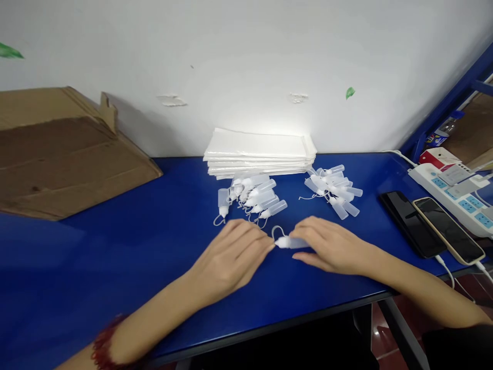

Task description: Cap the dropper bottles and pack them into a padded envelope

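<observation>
Looks like makeshift work corner; cannot tell whether in home or small workshop. Shown by blue tabletop (115, 257) against scuffed white wall (246, 61), piled dropper bottles (262, 198), stacked white packets (258, 146), cardboard (69, 159), power strip (459, 200), cabled phones (412, 223).

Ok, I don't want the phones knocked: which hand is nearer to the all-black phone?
Right. The right hand is to the left of the all-black phone, apart from it; the left hand is farther left, at the nozzle end of the bottle.
</observation>
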Demonstrator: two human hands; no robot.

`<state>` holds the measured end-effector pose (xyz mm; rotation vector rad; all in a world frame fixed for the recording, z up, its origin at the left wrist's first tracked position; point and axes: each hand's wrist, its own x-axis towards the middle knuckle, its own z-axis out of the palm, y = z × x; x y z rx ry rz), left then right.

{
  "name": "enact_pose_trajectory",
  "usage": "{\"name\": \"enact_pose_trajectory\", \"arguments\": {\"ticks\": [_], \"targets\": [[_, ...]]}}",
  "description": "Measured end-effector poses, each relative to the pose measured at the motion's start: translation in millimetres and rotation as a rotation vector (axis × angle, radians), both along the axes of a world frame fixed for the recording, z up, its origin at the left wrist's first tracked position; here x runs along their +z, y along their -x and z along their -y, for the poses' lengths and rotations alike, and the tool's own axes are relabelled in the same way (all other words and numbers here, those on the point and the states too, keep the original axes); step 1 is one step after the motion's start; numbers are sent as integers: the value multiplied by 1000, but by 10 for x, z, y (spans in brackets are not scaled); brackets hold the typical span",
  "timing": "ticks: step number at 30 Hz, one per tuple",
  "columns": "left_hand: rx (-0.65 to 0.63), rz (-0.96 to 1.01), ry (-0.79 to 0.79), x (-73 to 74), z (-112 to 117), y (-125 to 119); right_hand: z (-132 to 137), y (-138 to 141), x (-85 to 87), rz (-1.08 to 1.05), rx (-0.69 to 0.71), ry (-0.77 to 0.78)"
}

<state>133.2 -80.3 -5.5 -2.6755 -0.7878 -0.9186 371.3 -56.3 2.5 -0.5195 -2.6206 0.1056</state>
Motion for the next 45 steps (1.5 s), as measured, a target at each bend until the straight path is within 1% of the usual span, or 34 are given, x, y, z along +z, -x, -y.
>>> {"name": "enact_pose_trajectory", "arguments": {"ticks": [3, 8, 11, 14, 17, 20, 23, 27, 31, 33, 36, 38, 41, 43, 45], "targets": [[126, 29, -106, 23, -139, 159, -182, -141, 41, 38, -164, -29], [387, 107, -288, -2, -350, 348, -505, -351, 11, 164, -413, -187], [456, 54, -336, -34, -464, 377, -607, -374, -53, 264, -505, -229], [457, -32, -342, -60, -518, 363, -642, -346, -110, 351, -525, -243], [445, -59, -348, -61, -468, 315, -650, -313, -142, 389, -516, -246], [424, -59, -340, -35, -343, 235, -652, -289, -158, 392, -508, -260], [336, -56, -292, 0, -211, 139, -658, -284, -173, 361, -498, -296], [200, -74, -202, 30, -91, 40, -678, -318, -167, 246, -491, -334], [126, -74, -124, 46, -33, -4, -632, -350, -99, 62, -455, -268], [119, -63, -109, 47, -23, -10, -560, -333, -50, -23, -410, -245], [132, -17, -81, 34, -27, -2, -403, -261, 26, -105, -303, -257], [163, 37, -49, 18, -33, 13, -291, -198, 68, -101, -231, -265], [216, 99, 55, -2, -34, 27, -157, -119, 99, -88, -119, -276], [198, 117, 113, -6, -23, 22, -106, -88, 96, -79, -73, -271], [143, 137, 121, -3, -4, 5, -81, -75, 83, -70, -57, -258]]}}
